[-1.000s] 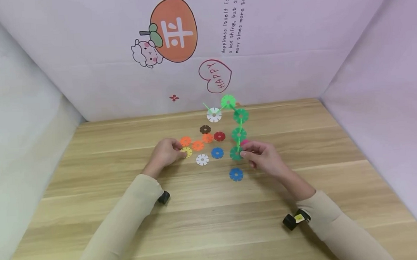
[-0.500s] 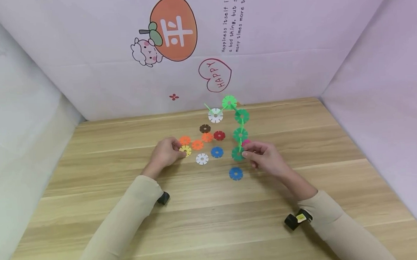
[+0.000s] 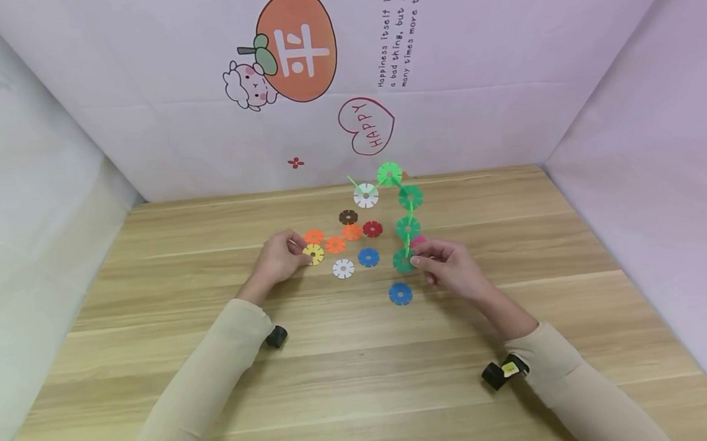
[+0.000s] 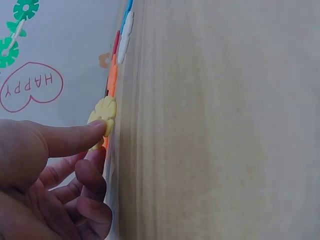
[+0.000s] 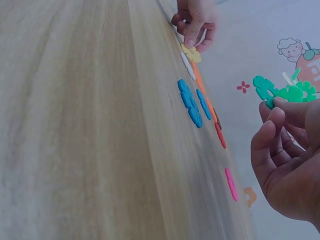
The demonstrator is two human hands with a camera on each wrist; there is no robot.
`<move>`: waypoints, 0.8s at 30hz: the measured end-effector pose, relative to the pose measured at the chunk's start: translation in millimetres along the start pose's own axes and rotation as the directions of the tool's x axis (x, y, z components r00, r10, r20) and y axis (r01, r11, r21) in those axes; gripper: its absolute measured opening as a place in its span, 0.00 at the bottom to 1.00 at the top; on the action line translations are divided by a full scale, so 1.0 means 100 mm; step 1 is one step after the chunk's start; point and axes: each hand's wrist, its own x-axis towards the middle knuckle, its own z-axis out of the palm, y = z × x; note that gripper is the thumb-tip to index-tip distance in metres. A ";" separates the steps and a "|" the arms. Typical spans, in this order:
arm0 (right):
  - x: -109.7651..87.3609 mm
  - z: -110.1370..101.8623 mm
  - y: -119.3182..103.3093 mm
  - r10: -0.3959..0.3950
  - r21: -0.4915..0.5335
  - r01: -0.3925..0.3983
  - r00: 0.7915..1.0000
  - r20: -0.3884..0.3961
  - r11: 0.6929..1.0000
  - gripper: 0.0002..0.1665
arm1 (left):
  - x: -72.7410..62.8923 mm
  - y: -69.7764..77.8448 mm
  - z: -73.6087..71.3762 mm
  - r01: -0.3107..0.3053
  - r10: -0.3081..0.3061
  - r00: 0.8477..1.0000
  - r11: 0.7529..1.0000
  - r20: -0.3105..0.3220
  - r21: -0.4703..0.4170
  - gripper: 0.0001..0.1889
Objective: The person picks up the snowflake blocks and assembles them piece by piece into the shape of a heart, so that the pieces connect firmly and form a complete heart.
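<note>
Between thumb and fingers, my left hand [image 3: 279,256] pinches a yellow snowflake disc [image 4: 106,107], tilted up beside the orange discs [image 3: 334,245]. My right hand [image 3: 450,269] grips the near end of a chain of interlocked snowflake discs [image 3: 410,197]. Green discs, some seen edge-on, make up most of that chain; a white disc [image 3: 366,195] is at its far end. In the right wrist view the chain's end disc [image 5: 263,88] sits at the thumb and fingertips, held above the table. A pink disc [image 5: 231,184] lies partly hidden behind my right hand in the head view.
Loose discs lie flat on the wooden table [image 3: 360,378]: a brown one [image 3: 348,217], a red one [image 3: 372,229], a white disc [image 3: 343,269], a blue disc [image 3: 368,257] and a nearer blue disc [image 3: 401,294]. A printed white backdrop [image 3: 473,110] stands behind the table.
The yellow disc in my left hand has come up slightly and tilted more toward the camera. My right hand and the chain shifted slightly right, then held nearly still.
</note>
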 end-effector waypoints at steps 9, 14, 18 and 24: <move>0.02 0.03 -0.05 0.023 0.004 -0.023 1.000 0.004 1.000 0.10 | -0.07 -0.01 -0.01 -0.011 0.009 1.000 0.993 -0.015 -0.119 0.10; 0.07 0.05 -0.05 0.008 0.003 -0.008 1.000 0.000 1.000 0.11 | -0.23 0.09 0.07 -0.062 0.056 0.998 0.985 -0.041 -0.161 0.08; 0.11 0.07 -0.06 -0.001 0.014 0.001 1.000 -0.001 1.000 0.12 | -0.41 0.23 0.18 -0.128 0.118 0.991 0.974 -0.059 -0.189 0.06; 0.16 0.12 -0.10 -0.005 0.029 0.005 1.000 -0.009 1.000 0.11 | -0.64 0.42 0.41 -0.186 0.166 0.981 0.955 -0.105 -0.231 0.05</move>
